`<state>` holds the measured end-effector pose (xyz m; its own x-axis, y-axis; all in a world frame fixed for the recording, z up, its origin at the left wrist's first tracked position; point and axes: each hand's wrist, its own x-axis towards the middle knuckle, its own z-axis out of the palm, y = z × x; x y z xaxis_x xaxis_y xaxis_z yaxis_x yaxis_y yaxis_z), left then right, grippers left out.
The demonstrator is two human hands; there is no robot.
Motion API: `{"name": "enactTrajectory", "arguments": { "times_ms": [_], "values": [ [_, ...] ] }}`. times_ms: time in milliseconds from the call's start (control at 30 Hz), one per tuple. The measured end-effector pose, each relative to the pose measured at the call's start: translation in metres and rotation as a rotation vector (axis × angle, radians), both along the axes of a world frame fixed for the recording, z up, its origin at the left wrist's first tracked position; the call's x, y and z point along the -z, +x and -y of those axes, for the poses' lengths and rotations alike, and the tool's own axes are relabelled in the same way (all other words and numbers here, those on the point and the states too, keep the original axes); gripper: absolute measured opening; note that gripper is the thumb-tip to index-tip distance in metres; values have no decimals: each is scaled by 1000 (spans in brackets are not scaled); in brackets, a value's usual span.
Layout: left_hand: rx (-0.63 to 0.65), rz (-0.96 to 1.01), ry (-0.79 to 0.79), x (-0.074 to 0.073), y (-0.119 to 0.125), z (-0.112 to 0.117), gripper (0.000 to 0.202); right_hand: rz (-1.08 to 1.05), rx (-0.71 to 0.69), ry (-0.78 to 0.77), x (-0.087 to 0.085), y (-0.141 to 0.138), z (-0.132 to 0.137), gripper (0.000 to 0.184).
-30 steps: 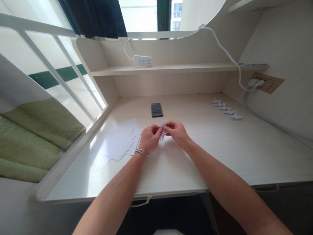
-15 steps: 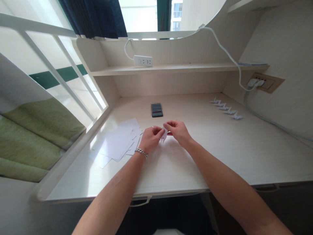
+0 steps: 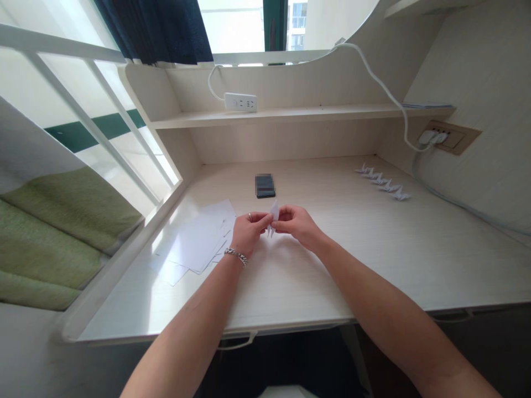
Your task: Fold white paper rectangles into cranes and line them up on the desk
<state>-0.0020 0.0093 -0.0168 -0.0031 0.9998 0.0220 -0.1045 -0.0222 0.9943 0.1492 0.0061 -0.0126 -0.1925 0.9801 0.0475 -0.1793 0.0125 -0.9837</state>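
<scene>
A small folded piece of white paper (image 3: pixel 273 213) stands upright between my two hands above the pale desk (image 3: pixel 332 260). My left hand (image 3: pixel 248 232), with a ring and a metal bracelet, pinches its left side. My right hand (image 3: pixel 297 224) pinches its right side with fingers curled. Both hands hover just over the desk surface, in front of a dark phone (image 3: pixel 265 186). A loose pile of white paper sheets (image 3: pixel 198 240) lies directly left of my left hand.
A row of several small folded paper cranes (image 3: pixel 384 183) sits at the desk's back right. A white power strip (image 3: pixel 240 102) rests on the shelf, its cable running to a wall socket (image 3: pixel 442 137) on the right. White rails and green bedding border the left.
The folded paper has been turned and lifted slightly between my fingers; both hands shifted a little up and left. The camera tilted slightly.
</scene>
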Motion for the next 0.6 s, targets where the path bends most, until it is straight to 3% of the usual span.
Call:
{"name": "enactTrajectory", "arguments": {
  "times_ms": [367, 600],
  "values": [
    [84, 94, -58, 0, 0, 1, 35, -32, 20, -21, -6, 0, 3, 34],
    [155, 80, -72, -5, 1, 4, 38, -60, 125, -15, -12, 6, 1, 35]
  ]
}}
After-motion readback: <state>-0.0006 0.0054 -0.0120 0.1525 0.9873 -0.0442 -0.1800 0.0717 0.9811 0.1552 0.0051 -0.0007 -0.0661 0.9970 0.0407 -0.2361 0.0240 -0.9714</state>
